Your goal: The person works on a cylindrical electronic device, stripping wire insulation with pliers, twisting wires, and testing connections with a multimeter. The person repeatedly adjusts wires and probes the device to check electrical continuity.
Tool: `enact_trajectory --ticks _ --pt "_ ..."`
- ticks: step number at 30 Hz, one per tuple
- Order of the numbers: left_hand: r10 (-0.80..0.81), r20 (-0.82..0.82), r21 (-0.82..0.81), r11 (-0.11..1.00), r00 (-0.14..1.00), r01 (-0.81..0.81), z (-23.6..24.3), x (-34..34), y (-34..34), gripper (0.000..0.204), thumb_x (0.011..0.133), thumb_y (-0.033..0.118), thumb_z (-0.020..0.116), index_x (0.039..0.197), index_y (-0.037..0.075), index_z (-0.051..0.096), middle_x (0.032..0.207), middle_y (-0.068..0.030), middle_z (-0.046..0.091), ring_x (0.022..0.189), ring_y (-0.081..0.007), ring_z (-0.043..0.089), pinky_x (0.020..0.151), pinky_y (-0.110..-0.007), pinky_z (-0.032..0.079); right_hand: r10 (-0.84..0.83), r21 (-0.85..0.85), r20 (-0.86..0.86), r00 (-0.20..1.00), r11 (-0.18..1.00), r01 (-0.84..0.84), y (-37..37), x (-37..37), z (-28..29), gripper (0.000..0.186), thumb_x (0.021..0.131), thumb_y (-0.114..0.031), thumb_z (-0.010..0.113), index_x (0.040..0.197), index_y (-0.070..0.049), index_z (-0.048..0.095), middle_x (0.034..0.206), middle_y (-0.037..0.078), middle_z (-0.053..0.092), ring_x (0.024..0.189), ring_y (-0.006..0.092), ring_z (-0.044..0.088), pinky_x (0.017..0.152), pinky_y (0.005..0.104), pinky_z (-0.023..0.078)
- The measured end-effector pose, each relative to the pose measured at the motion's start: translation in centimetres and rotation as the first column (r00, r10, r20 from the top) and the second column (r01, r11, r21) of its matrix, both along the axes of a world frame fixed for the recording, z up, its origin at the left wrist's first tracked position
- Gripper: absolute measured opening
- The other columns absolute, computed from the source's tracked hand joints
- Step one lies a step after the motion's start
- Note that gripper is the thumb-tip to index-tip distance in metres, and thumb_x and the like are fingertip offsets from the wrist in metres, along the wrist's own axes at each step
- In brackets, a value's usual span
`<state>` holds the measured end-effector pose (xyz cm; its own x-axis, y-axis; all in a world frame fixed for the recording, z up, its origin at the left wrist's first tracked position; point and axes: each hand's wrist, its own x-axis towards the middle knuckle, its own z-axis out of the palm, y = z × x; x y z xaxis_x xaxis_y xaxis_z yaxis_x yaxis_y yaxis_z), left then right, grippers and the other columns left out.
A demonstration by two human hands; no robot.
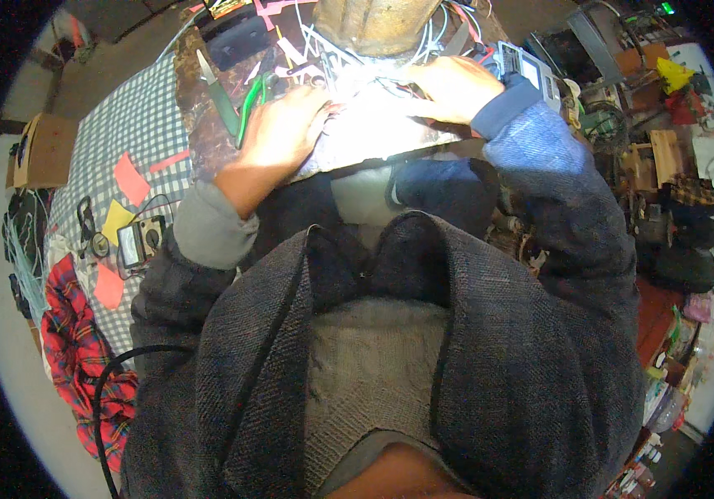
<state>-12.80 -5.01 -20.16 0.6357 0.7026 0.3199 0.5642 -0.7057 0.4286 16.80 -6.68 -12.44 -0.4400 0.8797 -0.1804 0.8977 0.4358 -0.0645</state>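
Note:
My left hand [289, 135], fingers curled, is at the left of a glaring white work surface [361, 133]; what its fingertips hold is washed out. My right hand [455, 90] reaches in from the right, fingers bent among thin pale strands [355, 66]; whatever is in them is lost in glare. Just left of my left hand lie green-handled pliers [249, 108] and a knife with a green handle [218, 100]. A tan block-like object [365, 23] stands behind the strands, and a silver box-shaped device [523, 66] sits beyond my right wrist.
A checked cloth [116, 116] on the left bears pink paper [131, 179], yellow paper [118, 220] and a small device [142, 241]. Red tartan fabric [74, 333] hangs lower left; a cardboard box [41, 150] is at far left. Wooden pieces [663, 158] and clutter crowd the right.

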Motion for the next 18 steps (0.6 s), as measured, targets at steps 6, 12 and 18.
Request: enact_trajectory --ticks 6,12,18 --pt "-0.257 -0.106 0.117 0.956 0.96 0.269 -4.1 3.8 1.1 0.017 0.095 0.019 0.065 0.107 0.007 0.068 0.09 -0.0173 0.066 0.08 -0.0367 0.067 0.071 -0.047 0.056 -0.035 0.2 0.0 0.999 0.979 0.034 1.2 0.3 -0.2 0.031 0.093 -0.032 0.067 0.112 -0.008 0.075 0.103 0.021 0.075 0.097 0.041 0.073 0.089 0.0495 0.058" --pt "-0.33 -0.253 -0.013 0.941 0.91 0.338 -6.4 4.3 0.5 0.018 0.093 0.019 0.066 0.105 0.006 0.066 0.088 -0.0167 0.064 0.077 -0.0348 0.067 0.068 -0.046 0.056 -0.019 0.239 0.044 0.999 0.971 0.008 1.0 1.8 1.9 0.028 0.099 -0.032 0.064 0.11 -0.008 0.076 0.102 0.016 0.076 0.092 0.0371 0.074 0.084 0.0467 0.059" --pt "-0.362 -0.134 0.111 0.919 0.922 0.377 -3.4 2.7 1.1 0.019 0.09 0.019 0.067 0.103 0.006 0.063 0.087 -0.016 0.062 0.075 -0.033 0.066 0.065 -0.045 0.056 0.024 0.407 0.206 0.978 0.907 -0.108 0.0 4.3 1.7 0.02 0.097 -0.028 0.065 0.098 -0.011 0.076 0.095 0.014 0.072 0.088 0.035 0.073 0.082 0.0467 0.057"
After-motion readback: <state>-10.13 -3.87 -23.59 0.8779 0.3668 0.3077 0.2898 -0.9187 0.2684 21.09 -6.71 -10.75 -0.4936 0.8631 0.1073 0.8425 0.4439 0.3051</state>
